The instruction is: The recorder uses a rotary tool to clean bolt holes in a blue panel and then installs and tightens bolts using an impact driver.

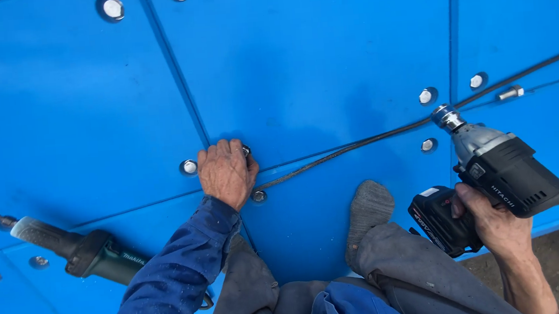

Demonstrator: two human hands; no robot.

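Black impact driver [493, 173] clenched in right grip [490, 220]; left grip [226, 173] pinching bolt [246, 150].

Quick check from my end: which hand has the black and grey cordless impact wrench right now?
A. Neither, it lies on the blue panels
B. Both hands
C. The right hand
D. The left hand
C. The right hand is closed round the grip of the black and grey cordless impact wrench, held clear of the blue bolted panels, while the left hand rests on the panels at a bolt.
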